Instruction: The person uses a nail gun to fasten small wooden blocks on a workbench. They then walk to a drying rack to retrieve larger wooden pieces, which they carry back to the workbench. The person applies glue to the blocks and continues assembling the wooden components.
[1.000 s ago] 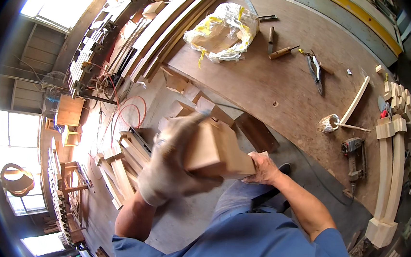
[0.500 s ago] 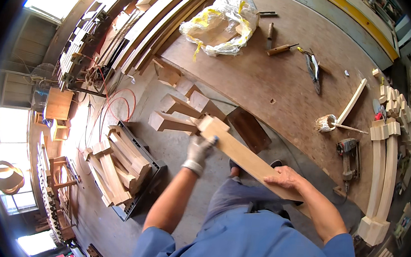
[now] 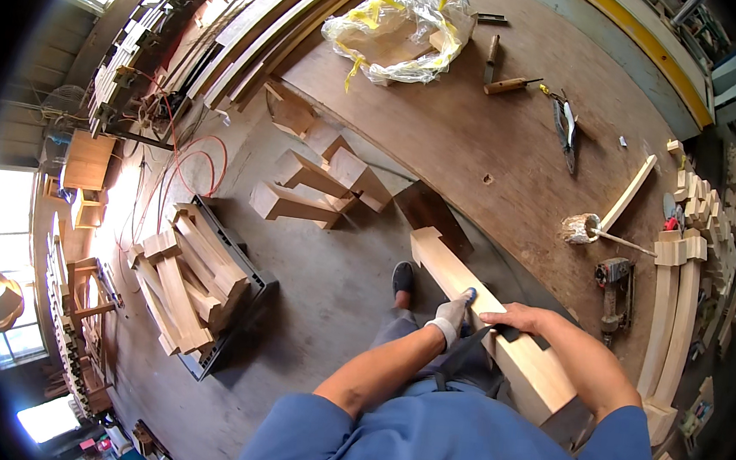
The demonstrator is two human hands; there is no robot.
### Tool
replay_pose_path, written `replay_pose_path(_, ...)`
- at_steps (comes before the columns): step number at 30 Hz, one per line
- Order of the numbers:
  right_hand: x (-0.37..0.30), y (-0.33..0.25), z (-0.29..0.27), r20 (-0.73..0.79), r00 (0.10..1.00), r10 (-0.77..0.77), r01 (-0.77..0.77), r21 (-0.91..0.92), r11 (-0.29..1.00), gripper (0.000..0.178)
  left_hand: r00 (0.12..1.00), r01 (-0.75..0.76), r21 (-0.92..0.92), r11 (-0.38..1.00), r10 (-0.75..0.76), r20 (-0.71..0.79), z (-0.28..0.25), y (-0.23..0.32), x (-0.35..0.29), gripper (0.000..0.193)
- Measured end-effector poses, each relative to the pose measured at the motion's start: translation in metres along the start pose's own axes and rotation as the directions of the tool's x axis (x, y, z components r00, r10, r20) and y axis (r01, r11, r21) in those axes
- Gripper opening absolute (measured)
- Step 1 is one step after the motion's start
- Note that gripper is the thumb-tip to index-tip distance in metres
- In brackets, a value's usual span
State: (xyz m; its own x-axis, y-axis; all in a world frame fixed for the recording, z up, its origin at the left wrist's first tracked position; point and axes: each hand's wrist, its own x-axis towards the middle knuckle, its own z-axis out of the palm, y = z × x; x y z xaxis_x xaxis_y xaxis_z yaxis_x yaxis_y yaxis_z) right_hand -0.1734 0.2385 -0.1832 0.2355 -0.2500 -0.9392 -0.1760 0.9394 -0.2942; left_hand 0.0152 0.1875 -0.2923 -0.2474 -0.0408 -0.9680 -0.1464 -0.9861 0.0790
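A long, pale wooden leg (image 3: 475,295) with a stepped far end slants across my lap, its near end beside my right forearm. My right hand (image 3: 517,317) is bare and wrapped over its top face; a dark patch shows just below the fingers. My left hand (image 3: 450,313), in a pale glove, is closed at the leg's left edge. A small blue-grey bit shows at its fingertips, too small to name. Ahead of the leg, several wooden leg pieces (image 3: 305,203) stand on the floor beside a dark brown box-like block (image 3: 431,216).
A workbench (image 3: 445,128) holds a clear plastic bag (image 3: 398,33), pliers (image 3: 564,133), a chisel-like tool (image 3: 507,86), a glue pot (image 3: 579,228) and a power drill (image 3: 612,288). Wooden frames (image 3: 177,288) lie stacked on a dark pallet at left. A red hose (image 3: 209,161) curls on the floor.
The wooden leg has come nearer to my body and its near end now shows. My left hand has slid from its far end towards my right hand. The view has shifted slightly.
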Motion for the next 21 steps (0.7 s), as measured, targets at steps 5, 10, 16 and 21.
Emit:
replay_pose_path(5,-0.009,-0.003,-0.027,0.038,0.998,0.056,-0.048,-0.181,0.982,0.074,0.999,-0.029,-0.003,1.000,0.030,0.025,0.025,-0.003,-0.015,0.043)
replay_pose_path(10,-0.038,-0.069,-0.027,0.021,0.999,-0.024,0.031,-0.442,0.897,0.084,0.993,0.006,-0.096,0.995,0.005,0.116,0.018,0.020,-0.002,0.033)
replay_pose_path(16,-0.024,-0.099,-0.035,-0.135,0.991,0.023,-0.113,-0.703,0.702,0.106,0.988,-0.093,-0.110,0.990,0.106,0.114,0.022,0.043,0.004,0.027)
replay_pose_path(21,-0.047,-0.095,-0.052,-0.145,0.942,-0.304,0.175,-0.561,0.809,0.064,0.982,0.068,-0.048,0.997,-0.058,0.181,0.022,0.093,-0.034,0.043)
